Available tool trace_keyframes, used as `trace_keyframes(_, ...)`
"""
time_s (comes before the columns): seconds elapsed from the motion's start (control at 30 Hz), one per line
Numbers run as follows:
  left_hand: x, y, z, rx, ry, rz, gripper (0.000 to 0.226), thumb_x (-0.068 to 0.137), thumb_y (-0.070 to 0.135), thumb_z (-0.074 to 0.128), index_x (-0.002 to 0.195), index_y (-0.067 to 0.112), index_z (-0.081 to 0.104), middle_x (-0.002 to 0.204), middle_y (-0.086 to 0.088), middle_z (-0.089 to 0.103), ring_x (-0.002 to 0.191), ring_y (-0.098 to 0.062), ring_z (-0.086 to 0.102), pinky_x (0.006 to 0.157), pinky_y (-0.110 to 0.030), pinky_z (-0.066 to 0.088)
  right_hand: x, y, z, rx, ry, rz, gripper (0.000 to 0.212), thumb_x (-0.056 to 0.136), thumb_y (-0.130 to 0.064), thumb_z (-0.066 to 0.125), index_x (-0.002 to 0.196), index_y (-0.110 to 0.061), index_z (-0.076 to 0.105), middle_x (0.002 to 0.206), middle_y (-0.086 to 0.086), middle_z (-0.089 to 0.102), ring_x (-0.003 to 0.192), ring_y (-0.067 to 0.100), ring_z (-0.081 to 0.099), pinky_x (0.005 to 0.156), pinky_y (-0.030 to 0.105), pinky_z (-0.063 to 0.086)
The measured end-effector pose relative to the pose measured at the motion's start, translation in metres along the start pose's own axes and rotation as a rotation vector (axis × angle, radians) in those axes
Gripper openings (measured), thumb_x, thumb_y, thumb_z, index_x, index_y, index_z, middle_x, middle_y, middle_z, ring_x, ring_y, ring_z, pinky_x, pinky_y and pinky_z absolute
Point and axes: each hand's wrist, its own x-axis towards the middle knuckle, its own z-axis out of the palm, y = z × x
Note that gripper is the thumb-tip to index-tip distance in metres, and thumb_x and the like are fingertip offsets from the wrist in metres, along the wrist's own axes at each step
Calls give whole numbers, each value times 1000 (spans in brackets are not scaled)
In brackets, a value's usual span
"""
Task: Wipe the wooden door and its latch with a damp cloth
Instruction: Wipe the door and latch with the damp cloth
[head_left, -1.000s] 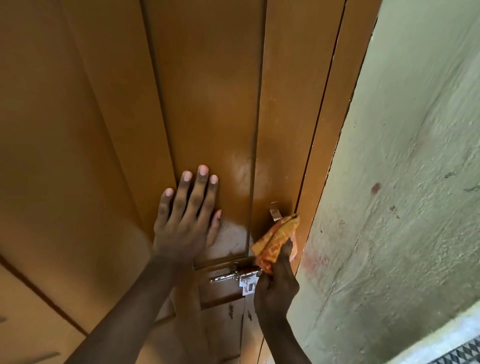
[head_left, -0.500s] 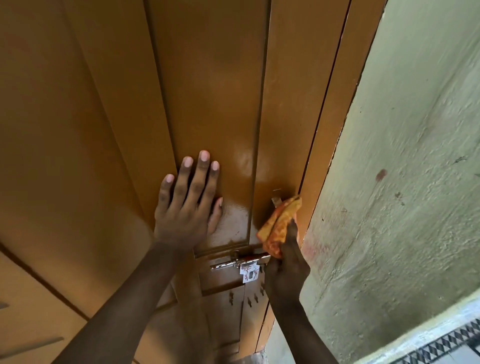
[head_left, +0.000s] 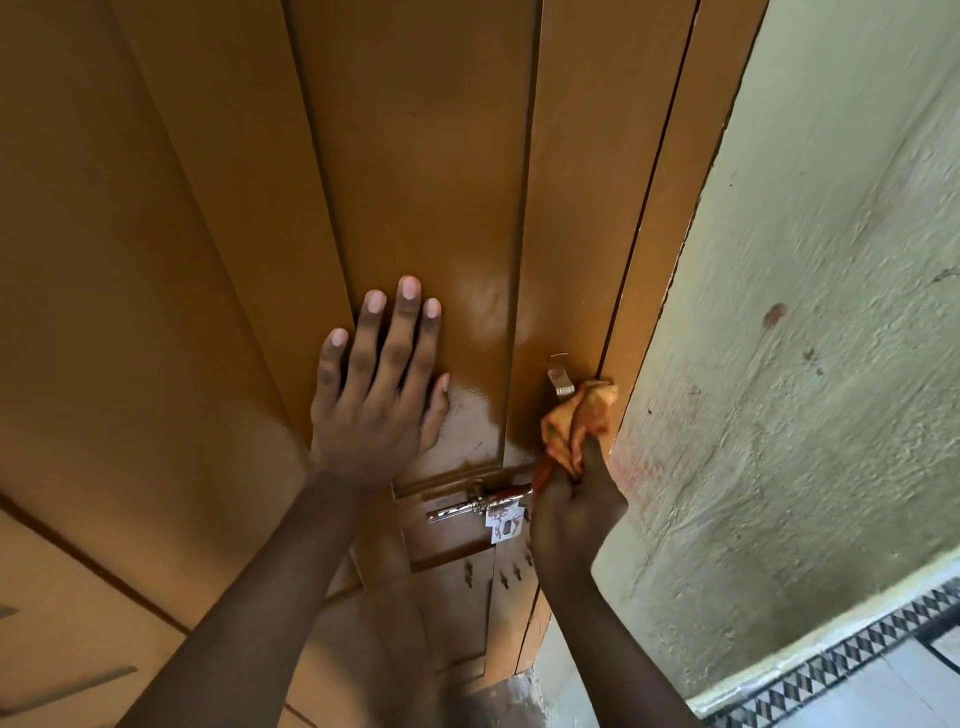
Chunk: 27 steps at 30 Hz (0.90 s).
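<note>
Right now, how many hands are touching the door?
2: the left hand lies flat on the door; the right hand presses a cloth at its edge above the latch.

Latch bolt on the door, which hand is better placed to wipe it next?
Right. The right hand grips the cloth beside the latch bolt. The left hand lies flat on the door, holding no cloth.
</note>
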Motion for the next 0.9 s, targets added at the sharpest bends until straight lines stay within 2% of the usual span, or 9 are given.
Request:
trace_keyframes(0.07,1,0,0,7,0,-1,75,103,47,50,165,9,32,170,-14,24,154,-34,30,126,-48,12,-1,-20,6,55,13,119,39,94,7,60,132,-2,66,107,1,73,90,0,65,79,-2,44)
trace_keyframes(0.17,1,0,0,-8,1,-1,75,103,48,49,165,9,32,170,-14,23,154,-34,30,126,-48,12,-14,-33,0,107,18,187,40,94,12,60,131,-1,66,108,-2,70,91,-9,59,77,-6,42)
trace_keyframes(0.2,1,0,0,-4,2,0,75,103,48,49,165,9,33,170,-14,23,154,-34,30,126,-48,12,-13,-34,-1,128,37,253,37,94,11,59,127,-2,69,106,0,72,89,-8,61,80,-2,46)
trace_keyframes(0.27,1,0,1,2,8,-6,75,103,48,50,165,9,33,170,-13,24,154,-34,30,126,-48,13,0,-27,1,224,106,470,31,95,6,57,112,-12,75,101,1,76,87,8,69,92,28,59)
trace_keyframes(0.33,0,0,1,2,10,0,74,103,48,50,164,9,34,169,-14,25,154,-33,30,126,-48,12,16,-22,5,386,157,733,28,91,-1,62,101,-25,73,101,-2,75,96,21,72,96,51,57)
trace_keyframes(0.47,-2,0,3,10,16,-4,74,103,48,50,164,9,35,169,-14,28,154,-34,29,126,-48,13,10,-35,1,545,100,900,16,95,-6,67,99,-20,74,100,1,76,95,25,72,88,46,59)
trace_keyframes(0.6,-1,0,1,16,25,-18,74,102,48,51,163,9,36,168,-14,29,153,-34,31,126,-48,13,17,-33,6,568,112,986,10,93,-7,68,90,-16,72,98,7,75,93,33,73,89,55,59)
trace_keyframes(0.8,0,1,1,17,14,-18,74,102,48,51,164,10,35,169,-13,26,153,-33,32,126,-49,13,9,-32,2,737,57,1005,14,91,-14,73,104,-8,73,114,16,75,101,39,74,92,60,57)
trace_keyframes(0.9,1,1,-1,12,23,-24,73,102,47,52,163,10,37,168,-13,26,152,-34,34,125,-49,14,12,-29,0,693,75,1066,9,94,-15,70,97,-7,68,111,18,73,97,38,73,90,61,58)
